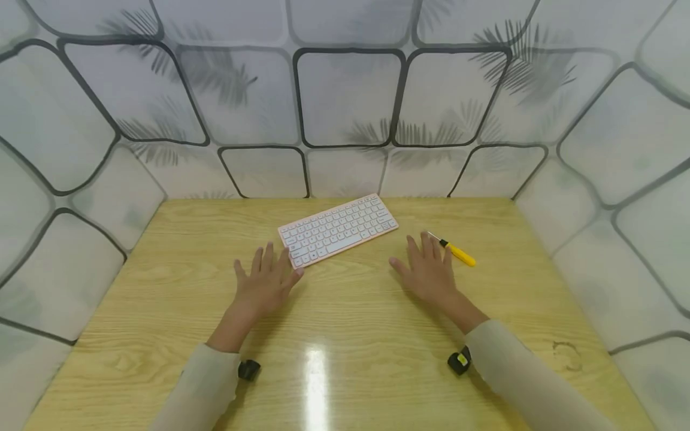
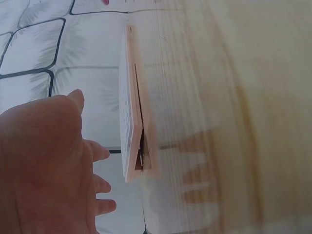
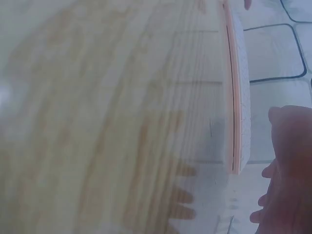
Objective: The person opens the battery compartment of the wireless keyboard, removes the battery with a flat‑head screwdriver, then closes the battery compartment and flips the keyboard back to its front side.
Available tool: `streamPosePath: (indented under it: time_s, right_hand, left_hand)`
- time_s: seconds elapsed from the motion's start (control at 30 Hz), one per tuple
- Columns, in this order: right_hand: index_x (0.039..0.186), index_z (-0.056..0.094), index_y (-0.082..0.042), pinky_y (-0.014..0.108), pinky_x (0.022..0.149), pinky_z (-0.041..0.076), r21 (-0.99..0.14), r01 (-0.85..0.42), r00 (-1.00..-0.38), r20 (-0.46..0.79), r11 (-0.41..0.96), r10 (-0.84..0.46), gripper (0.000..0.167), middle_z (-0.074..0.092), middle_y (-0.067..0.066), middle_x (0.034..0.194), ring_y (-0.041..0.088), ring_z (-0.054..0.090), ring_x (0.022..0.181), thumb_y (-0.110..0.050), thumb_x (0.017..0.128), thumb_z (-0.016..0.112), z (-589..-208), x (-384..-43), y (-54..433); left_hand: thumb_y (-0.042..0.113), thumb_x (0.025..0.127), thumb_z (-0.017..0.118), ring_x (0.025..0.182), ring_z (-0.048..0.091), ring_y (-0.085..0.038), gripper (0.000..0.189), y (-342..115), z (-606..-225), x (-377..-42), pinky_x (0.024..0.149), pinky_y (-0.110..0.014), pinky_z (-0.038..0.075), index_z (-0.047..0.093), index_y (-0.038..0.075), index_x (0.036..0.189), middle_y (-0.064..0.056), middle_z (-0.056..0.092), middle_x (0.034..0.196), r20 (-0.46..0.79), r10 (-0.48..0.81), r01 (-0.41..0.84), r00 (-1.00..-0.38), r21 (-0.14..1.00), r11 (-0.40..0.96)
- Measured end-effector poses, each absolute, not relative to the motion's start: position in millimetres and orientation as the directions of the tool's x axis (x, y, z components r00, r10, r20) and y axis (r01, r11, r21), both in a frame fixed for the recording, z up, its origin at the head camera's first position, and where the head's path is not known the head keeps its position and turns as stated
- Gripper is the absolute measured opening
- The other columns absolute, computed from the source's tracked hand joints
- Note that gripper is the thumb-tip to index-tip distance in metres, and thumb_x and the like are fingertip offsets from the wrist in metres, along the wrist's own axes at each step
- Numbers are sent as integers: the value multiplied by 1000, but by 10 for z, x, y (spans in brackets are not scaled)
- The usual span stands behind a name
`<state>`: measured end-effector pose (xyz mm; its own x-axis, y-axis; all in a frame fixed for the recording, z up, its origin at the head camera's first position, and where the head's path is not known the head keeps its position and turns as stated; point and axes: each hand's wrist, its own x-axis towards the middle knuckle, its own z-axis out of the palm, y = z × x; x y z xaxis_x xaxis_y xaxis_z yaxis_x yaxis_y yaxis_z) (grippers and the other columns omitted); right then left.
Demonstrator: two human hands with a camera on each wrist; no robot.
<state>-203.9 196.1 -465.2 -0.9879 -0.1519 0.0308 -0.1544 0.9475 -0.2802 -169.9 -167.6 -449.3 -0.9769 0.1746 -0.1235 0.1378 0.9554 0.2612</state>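
Observation:
A pink-edged keyboard with white keys lies slanted near the back of the table, its right end farther back. My left hand is spread palm down by the keyboard's left end, thumb and fingertips overlapping its near corner in the head view. My right hand hovers with fingers spread, right of the keyboard and beside a screwdriver with a yellow handle. Its fingers overlap the tip of the metal shaft. In the left wrist view the keyboard appears edge-on next to the hand. Neither hand holds anything.
The glossy wooden table reflects the hands and a bright light. Patterned white walls close it off at the back and both sides. A dark curved mark is on the table at the right.

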Motion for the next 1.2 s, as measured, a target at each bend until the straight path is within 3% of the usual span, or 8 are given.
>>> streamPosePath:
  time_s: [0.27, 0.47, 0.57, 0.67, 0.83, 0.97, 1.2]
  right_hand:
    - [157, 28, -2, 68, 119, 8, -457, -176, -983, 39, 872, -178, 74, 19, 29, 162, 49, 18, 149, -54, 106, 39, -4496, -2202, 1880]
    - [156, 28, 0, 65, 118, 20, -591, -198, -978, 62, 782, -201, 66, 23, 31, 159, 50, 22, 147, -40, 107, 46, -4478, -2498, 1853]
    - [157, 26, 1, 64, 117, 24, -653, -197, -975, 53, 731, -216, 64, 22, 31, 160, 49, 24, 147, -35, 107, 47, -4500, -2649, 1869]
    - [158, 24, -1, 61, 116, 30, -711, -178, -973, 24, 680, -231, 65, 22, 29, 161, 46, 29, 146, -35, 108, 47, -4532, -2785, 1883]
    - [159, 25, -3, 59, 115, 33, -736, -161, -969, -10, 658, -248, 67, 24, 26, 161, 43, 32, 145, -40, 107, 48, -4563, -2964, 1861]
    - [157, 28, -1, 56, 118, 29, -723, -173, -966, -10, 669, -260, 67, 29, 25, 161, 41, 31, 147, -40, 107, 48, -4594, -3096, 1823]
    - [155, 34, 1, 52, 116, 35, -743, -168, -963, -15, 648, -268, 59, 38, 24, 157, 41, 41, 142, -29, 107, 51, -4661, -3324, 1831]
  left_hand:
    - [63, 105, 20, 151, 12, -49, 78, -1661, -4520, -1747, 111, -75, 18, 17, 9, 162, -24, 1, 168, -79, 156, 123, -985, 316, 941]
    - [64, 103, 32, 148, 17, -53, 84, -1685, -4555, -1867, 112, -70, 26, 13, 7, 162, -27, 8, 166, -47, 124, 82, -991, 517, 852]
    - [58, 104, 40, 150, 18, -50, 82, -1714, -4569, -1934, 116, -66, 25, 13, 6, 162, -26, 14, 165, -28, 119, 75, -993, 630, 773]
    - [49, 106, 46, 147, 28, -46, 78, -1750, -4572, -1989, 115, -62, 31, 13, 6, 162, -24, 18, 165, -32, 118, 58, -992, 729, 682]
    - [38, 106, 51, 140, 43, -44, 69, -1816, -4585, -2077, 107, -57, 44, 20, 10, 162, -21, 23, 164, -79, 87, -18, -993, 834, 551]
    - [25, 106, 53, 140, 43, -43, 63, -1853, -4621, -2131, 106, -55, 46, 25, 11, 161, -24, 29, 161, -103, 59, -63, -993, 880, 470]
    - [13, 104, 55, 136, 46, -45, 58, -1860, -4687, -2202, 107, -54, 45, 33, 5, 157, -26, 40, 154, -86, 40, -63, -995, 914, 401]
